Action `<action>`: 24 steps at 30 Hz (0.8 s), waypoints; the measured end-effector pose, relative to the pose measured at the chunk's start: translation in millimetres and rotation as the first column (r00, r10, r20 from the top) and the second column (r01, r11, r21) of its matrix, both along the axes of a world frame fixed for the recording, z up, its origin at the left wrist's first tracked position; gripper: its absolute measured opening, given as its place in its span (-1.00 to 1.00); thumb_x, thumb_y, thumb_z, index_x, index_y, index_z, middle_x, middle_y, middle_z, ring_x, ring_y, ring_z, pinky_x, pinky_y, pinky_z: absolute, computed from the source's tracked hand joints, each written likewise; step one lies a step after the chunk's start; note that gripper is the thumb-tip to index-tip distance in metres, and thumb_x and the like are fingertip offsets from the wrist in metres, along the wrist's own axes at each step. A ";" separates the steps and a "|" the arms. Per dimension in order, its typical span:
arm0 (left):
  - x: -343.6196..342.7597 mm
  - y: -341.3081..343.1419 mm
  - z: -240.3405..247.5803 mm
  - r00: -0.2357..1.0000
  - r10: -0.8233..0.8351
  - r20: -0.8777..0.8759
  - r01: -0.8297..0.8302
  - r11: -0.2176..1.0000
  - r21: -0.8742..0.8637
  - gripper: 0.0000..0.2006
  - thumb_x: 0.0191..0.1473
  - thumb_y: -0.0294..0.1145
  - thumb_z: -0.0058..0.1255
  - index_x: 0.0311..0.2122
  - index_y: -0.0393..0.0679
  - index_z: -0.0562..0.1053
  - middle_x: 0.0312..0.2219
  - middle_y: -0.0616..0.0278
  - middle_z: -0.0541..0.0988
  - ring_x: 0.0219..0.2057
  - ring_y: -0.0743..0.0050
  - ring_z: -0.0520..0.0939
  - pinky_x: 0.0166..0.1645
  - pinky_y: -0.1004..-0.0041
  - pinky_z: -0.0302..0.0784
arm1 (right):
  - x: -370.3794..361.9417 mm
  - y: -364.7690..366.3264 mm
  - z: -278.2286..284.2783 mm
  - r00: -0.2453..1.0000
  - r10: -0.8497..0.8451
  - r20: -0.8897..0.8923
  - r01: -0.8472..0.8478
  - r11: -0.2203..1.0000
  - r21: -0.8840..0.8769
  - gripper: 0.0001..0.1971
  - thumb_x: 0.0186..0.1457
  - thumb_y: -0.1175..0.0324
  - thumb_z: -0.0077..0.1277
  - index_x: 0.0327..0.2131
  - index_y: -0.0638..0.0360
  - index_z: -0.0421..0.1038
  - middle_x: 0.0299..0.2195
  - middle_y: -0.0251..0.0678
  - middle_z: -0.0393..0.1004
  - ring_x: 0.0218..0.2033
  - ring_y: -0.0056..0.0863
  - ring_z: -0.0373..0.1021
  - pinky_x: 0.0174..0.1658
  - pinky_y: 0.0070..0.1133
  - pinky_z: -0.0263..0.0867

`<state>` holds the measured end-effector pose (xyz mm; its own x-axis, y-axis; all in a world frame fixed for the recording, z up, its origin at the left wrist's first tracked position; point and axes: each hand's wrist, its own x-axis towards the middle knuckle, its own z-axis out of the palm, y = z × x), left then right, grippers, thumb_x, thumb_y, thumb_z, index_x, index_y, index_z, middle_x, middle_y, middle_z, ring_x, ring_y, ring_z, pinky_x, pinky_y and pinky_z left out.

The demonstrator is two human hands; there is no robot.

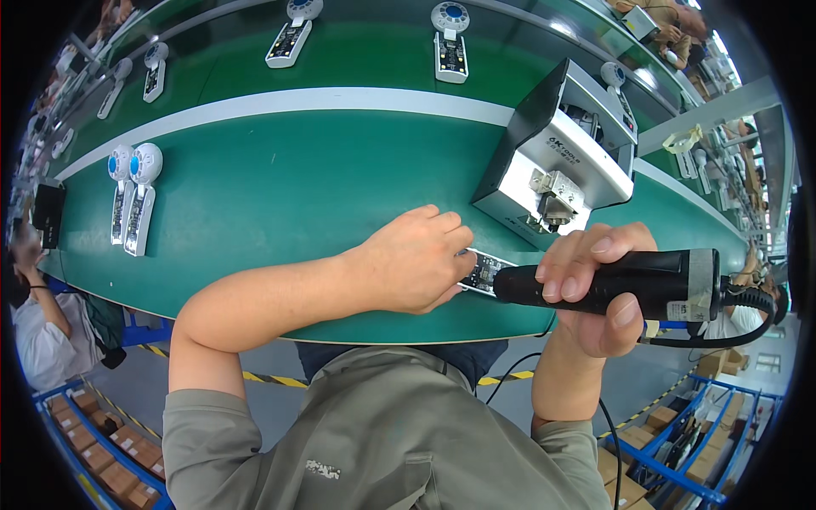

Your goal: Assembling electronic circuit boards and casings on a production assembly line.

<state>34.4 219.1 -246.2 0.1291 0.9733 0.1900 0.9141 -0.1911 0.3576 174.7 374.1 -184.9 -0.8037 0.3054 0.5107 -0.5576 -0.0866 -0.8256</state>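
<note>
Left fingers (460, 237) near table edge (387, 339)

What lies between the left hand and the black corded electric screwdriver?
The head view shows a white-cased circuit board between the left hand and the electric screwdriver, which the right hand grips.

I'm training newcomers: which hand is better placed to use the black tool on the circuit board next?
Likely the right: the right hand grips the black tool, its tip at the circuit board, while the left hand holds the board's left end.
</note>
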 end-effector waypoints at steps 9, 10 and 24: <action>0.1 0.4 -0.6 1.000 0.008 0.021 -0.008 1.000 0.001 -0.74 -0.15 -0.27 0.12 -0.31 -0.13 0.48 -0.36 0.22 0.40 -0.35 0.29 0.40 -0.19 0.39 0.32 | -2.7 -5.6 0.2 0.999 0.003 0.046 -0.003 1.000 -0.010 -0.65 0.02 0.17 0.02 -0.20 0.19 0.26 -0.57 -0.37 0.41 -0.59 -0.54 0.38 -0.41 -0.61 0.35; -0.2 0.6 -0.4 1.000 0.008 0.022 -0.008 1.000 0.025 -0.77 -0.14 -0.26 0.11 -0.35 -0.14 0.48 -0.39 0.21 0.40 -0.36 0.29 0.40 -0.20 0.38 0.33 | -2.9 -7.1 1.0 0.999 0.008 0.050 -0.007 1.000 -0.009 -0.65 0.01 0.18 0.03 -0.22 0.18 0.26 -0.57 -0.37 0.41 -0.59 -0.54 0.38 -0.41 -0.62 0.35; 1.5 0.7 1.0 1.000 0.004 0.015 -0.005 0.996 0.092 -0.79 -0.11 -0.22 0.10 -0.46 -0.16 0.51 -0.49 0.17 0.43 -0.40 0.27 0.44 -0.22 0.38 0.36 | -5.3 -18.8 7.2 0.995 0.074 0.065 -0.061 0.981 -0.182 -0.61 -0.34 0.35 0.35 -0.43 0.19 0.34 -0.67 -0.33 0.42 -0.64 -0.51 0.36 -0.51 -0.61 0.33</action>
<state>35.9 219.8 -245.1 0.1210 0.9521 0.2807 0.9098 -0.2195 0.3523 169.4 355.2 -177.8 -0.8581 0.3306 0.3930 -0.4854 -0.2724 -0.8308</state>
